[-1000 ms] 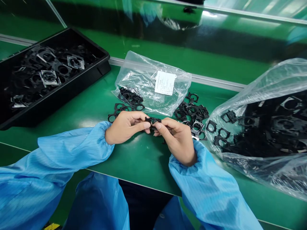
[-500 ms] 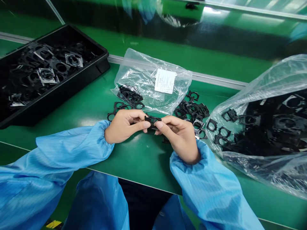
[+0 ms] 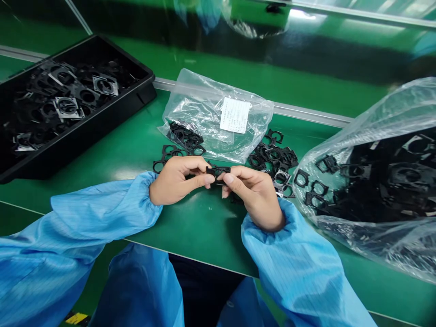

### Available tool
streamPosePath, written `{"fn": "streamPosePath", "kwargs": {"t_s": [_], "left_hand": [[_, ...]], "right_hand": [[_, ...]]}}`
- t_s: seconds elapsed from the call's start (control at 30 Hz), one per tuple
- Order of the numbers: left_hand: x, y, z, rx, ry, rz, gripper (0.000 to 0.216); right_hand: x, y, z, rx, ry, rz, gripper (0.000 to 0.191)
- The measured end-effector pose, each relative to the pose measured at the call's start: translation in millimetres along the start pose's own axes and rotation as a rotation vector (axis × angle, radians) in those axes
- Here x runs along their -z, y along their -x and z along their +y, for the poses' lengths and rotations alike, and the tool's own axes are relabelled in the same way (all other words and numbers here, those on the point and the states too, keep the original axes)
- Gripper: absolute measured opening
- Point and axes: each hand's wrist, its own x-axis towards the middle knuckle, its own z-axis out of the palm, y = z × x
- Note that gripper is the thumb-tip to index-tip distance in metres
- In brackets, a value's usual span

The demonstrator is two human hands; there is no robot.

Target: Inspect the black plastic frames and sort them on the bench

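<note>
Between my two hands is a small black plastic frame, held just above the green table. My left hand pinches its left end between thumb and fingers. The right end is gripped by my right hand, thumb on the near side. My fingers cover part of the frame, so I cannot tell whether it is one piece or two. Just beyond my left hand lie flat black ring-shaped pieces. A heap of black frames lies behind my right hand, some partly hidden by it.
A black bin full of black frames stands at the left. At the back lies a clear plastic bag with a white label. A large clear bag of black parts fills the right side of the green table.
The black frame has tilted slightly in my fingers, and my right fingertips have shifted a little on it. All else stays in place.
</note>
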Motion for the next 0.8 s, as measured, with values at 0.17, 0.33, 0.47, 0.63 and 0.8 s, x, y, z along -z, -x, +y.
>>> {"fn": "streamPosePath", "kwargs": {"t_s": [0.17,0.33,0.47,0.63,0.8], "left_hand": [[0.0,-0.4,0.3,0.077,0.029,-0.009,0.04],[-0.7,0.1,-1.1,0.136,0.059,-0.016,0.041],[-0.8,-0.7,-0.6,0.189,0.126,-0.014,0.04],[3.2,-2.3,2.7,0.199,0.181,-0.134,0.039],[5.0,-3.7,1.7,0.199,0.178,-0.134,0.036]], "right_hand": [[-0.7,0.3,-4.2,0.028,0.017,0.06,0.039],[0.8,-0.2,-3.7,0.027,0.093,0.02,0.043],[-0.6,-0.3,-3.6,0.022,0.044,0.014,0.051],[-2.3,2.7,-6.3,0.026,0.038,0.0,0.051],[-2.0,3.3,-2.8,0.017,0.002,0.02,0.043]]}}
